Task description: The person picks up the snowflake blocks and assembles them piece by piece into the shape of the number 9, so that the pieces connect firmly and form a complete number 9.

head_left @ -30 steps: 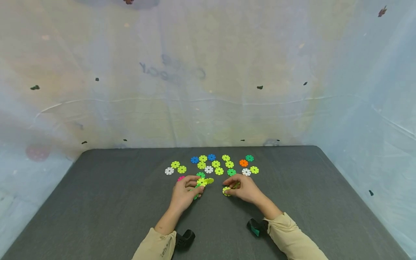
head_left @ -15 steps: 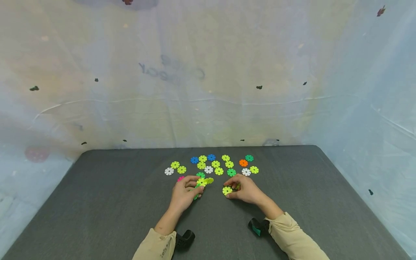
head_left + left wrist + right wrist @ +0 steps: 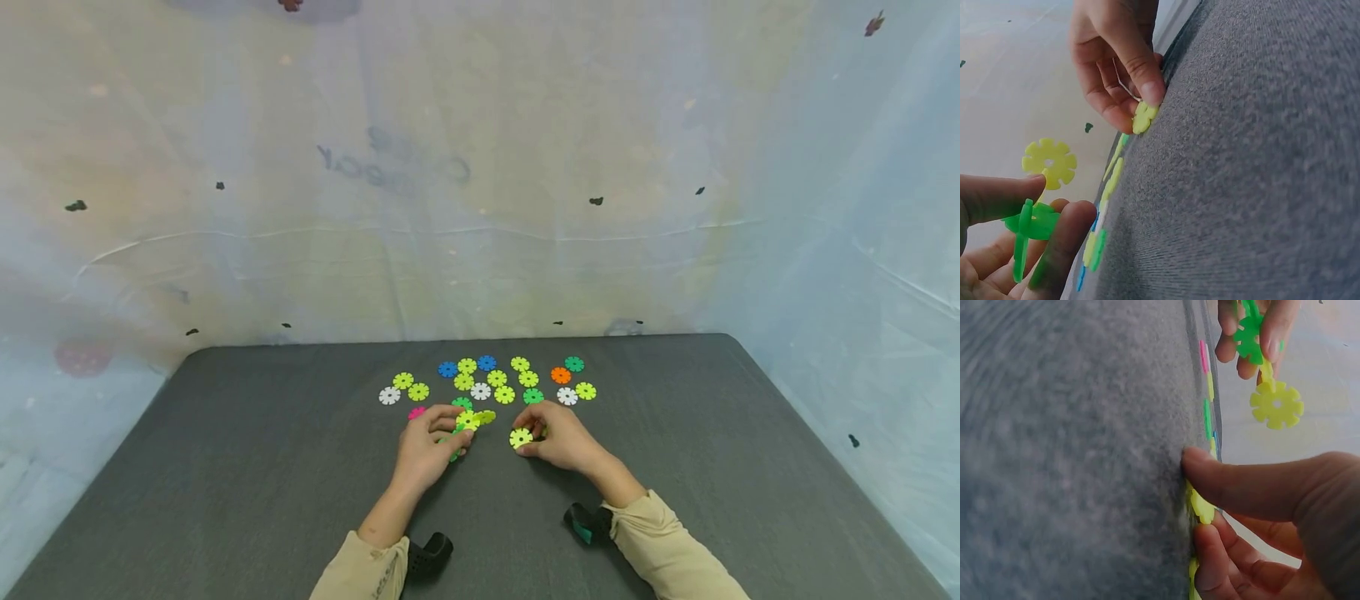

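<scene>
My left hand (image 3: 426,450) holds a cluster of notched plastic discs slotted together. In the left wrist view, green discs (image 3: 1041,225) sit crosswise between thumb and fingers, and a yellow disc (image 3: 1063,159) sticks out beyond the thumb tip. My right hand (image 3: 562,437) pinches a single yellow notched disc (image 3: 516,437) between thumb and fingertips, low over the table. In the right wrist view, the thumb partly covers that yellow disc (image 3: 1202,507). A gap separates the two hands, with the left hand's cluster pointing towards the right hand.
Loose notched discs lie flat on the grey table (image 3: 262,467) beyond the hands, among them a blue disc (image 3: 447,369), an orange disc (image 3: 561,376), a white disc (image 3: 389,396) and a pink disc (image 3: 416,412). A pale sheet (image 3: 480,275) hangs behind the table.
The yellow disc in my right hand has turned so its face shows more fully in the head view, and that hand has shifted slightly left. The left hand stays nearly still with its cluster.
</scene>
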Demonstrator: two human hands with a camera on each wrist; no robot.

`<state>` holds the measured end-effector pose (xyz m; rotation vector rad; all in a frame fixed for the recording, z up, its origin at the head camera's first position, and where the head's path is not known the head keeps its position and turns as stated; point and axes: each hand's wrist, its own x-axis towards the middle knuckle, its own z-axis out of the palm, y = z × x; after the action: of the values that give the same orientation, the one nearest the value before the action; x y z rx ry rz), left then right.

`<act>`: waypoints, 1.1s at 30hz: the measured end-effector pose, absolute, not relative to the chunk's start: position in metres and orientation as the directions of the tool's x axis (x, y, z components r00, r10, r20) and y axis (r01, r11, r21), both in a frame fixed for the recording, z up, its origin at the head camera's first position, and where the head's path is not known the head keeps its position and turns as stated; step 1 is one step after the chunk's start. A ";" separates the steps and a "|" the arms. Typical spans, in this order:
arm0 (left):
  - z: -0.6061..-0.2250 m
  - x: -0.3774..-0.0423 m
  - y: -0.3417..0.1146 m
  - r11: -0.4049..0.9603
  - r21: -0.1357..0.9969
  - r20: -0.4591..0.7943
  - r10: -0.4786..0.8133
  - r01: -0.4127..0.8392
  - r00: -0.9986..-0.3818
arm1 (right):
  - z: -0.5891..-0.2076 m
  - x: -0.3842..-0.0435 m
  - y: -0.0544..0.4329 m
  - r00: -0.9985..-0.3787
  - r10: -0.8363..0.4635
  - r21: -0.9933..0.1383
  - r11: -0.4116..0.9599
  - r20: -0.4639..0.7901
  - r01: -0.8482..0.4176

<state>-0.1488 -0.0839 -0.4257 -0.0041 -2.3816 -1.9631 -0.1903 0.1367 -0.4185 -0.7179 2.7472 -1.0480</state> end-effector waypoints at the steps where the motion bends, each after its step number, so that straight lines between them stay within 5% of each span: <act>1: -0.425 -0.148 -0.084 0.201 0.979 0.054 -0.030 0.047 -0.998 | -0.419 -0.190 0.136 -0.883 -0.466 -0.652 0.651 0.061 -0.388; 17: -0.428 -0.146 -0.085 0.230 0.972 0.057 -0.036 0.047 -0.998 | -0.421 -0.191 0.129 -0.895 -0.433 -0.764 0.541 0.106 -0.352; 33: -0.430 -0.149 -0.087 0.254 0.966 0.050 -0.036 0.039 -0.998 | -0.413 -0.190 0.122 -0.951 -0.297 -0.940 0.289 0.090 -0.180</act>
<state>-0.1488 -0.0874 -0.4299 -0.0031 -2.4380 -1.8821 -0.1904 0.1215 -0.4134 -0.4529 2.4382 -1.7576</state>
